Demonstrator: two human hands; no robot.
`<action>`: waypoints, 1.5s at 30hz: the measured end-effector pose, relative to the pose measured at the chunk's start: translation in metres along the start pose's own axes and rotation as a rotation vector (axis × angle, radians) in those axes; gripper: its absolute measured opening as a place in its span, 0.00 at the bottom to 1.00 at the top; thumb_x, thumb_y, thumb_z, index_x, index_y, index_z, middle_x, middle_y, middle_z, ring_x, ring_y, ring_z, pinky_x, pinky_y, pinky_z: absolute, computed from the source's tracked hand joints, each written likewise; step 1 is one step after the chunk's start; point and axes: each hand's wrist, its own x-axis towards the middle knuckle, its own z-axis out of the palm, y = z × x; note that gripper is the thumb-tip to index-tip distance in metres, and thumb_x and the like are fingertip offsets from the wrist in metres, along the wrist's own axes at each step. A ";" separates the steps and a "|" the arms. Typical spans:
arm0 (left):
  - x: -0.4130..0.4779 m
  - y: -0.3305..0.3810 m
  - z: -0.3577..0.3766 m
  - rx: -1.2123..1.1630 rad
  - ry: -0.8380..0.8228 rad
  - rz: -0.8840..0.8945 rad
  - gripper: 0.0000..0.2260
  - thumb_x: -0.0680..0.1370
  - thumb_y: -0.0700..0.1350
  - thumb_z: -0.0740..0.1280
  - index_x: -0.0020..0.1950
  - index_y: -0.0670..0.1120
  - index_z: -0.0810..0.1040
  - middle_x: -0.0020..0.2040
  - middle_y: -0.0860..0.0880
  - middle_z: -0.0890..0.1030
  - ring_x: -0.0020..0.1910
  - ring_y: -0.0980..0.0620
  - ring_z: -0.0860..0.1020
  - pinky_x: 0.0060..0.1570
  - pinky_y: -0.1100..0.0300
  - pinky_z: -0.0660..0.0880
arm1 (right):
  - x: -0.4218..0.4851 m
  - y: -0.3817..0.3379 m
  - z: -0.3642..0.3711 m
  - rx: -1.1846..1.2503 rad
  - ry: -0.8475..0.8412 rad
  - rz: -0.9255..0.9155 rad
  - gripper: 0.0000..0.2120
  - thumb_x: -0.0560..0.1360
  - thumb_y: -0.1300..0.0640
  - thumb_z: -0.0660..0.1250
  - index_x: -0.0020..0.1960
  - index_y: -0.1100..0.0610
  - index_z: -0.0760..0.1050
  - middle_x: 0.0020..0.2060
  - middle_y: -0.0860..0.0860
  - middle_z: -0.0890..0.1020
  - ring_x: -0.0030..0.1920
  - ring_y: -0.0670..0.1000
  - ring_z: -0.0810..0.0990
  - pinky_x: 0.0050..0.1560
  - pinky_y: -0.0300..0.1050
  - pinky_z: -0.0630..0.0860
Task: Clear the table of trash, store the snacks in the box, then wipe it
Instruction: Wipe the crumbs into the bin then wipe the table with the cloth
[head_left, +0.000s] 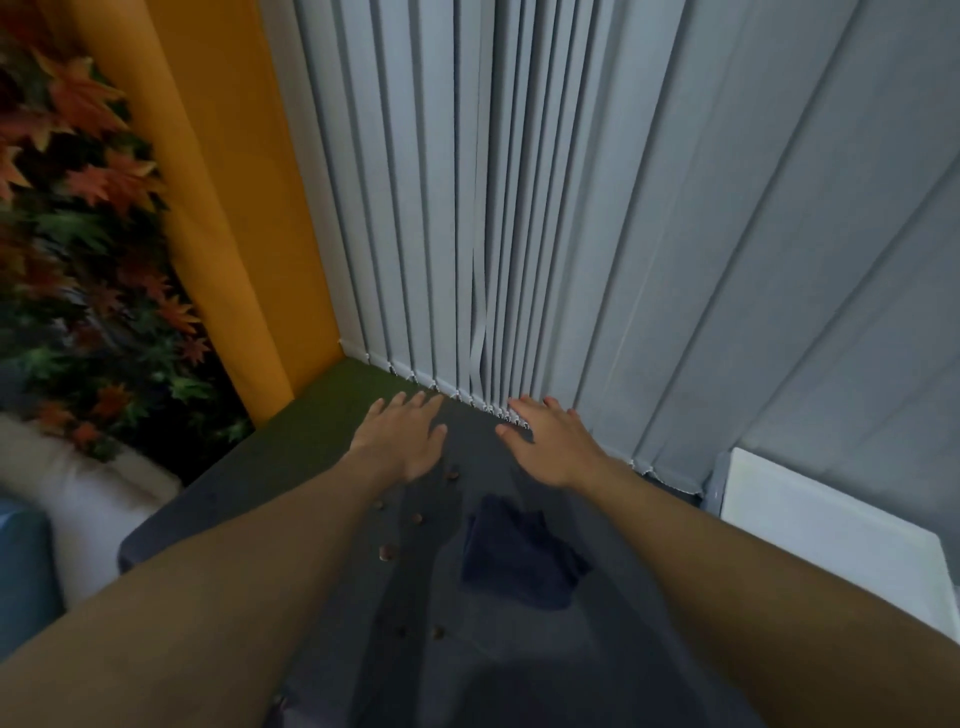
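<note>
Grey vertical blinds (519, 208) hang just beyond both sets of fingertips. The dark table (249, 493) lies beneath them. The left hand (402, 439) and right hand (550, 447) reach forward side by side, fingers straight, spread wide, holding nothing. A crumpled dark blue cloth (519, 561) lies back behind the right fingers, and small brown crumbs (387, 552) lie behind the left.

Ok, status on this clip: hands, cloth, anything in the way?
Left hand and right hand open, empty, stretched over the table. Dark blue cloth lies loose between the forearms. Small brown bits scattered beside it.
</note>
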 end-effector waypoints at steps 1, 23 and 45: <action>-0.002 0.002 0.000 -0.001 0.000 -0.012 0.27 0.85 0.55 0.50 0.83 0.49 0.50 0.82 0.46 0.55 0.81 0.44 0.52 0.79 0.44 0.49 | -0.001 0.000 0.000 0.000 -0.009 -0.003 0.29 0.83 0.40 0.52 0.80 0.51 0.58 0.79 0.50 0.59 0.79 0.58 0.53 0.77 0.62 0.46; -0.087 -0.130 -0.019 -0.026 0.034 -0.190 0.26 0.85 0.56 0.49 0.83 0.50 0.52 0.82 0.48 0.56 0.81 0.45 0.54 0.78 0.45 0.51 | 0.030 -0.141 0.048 -0.065 -0.056 -0.146 0.30 0.82 0.37 0.51 0.80 0.50 0.56 0.80 0.49 0.57 0.80 0.55 0.51 0.78 0.61 0.47; -0.262 -0.425 0.006 -0.123 0.187 -0.565 0.26 0.85 0.55 0.50 0.82 0.49 0.56 0.80 0.47 0.62 0.78 0.45 0.61 0.76 0.46 0.56 | 0.095 -0.455 0.199 -0.051 -0.247 -0.463 0.30 0.83 0.37 0.50 0.81 0.49 0.54 0.80 0.47 0.54 0.80 0.54 0.48 0.78 0.61 0.49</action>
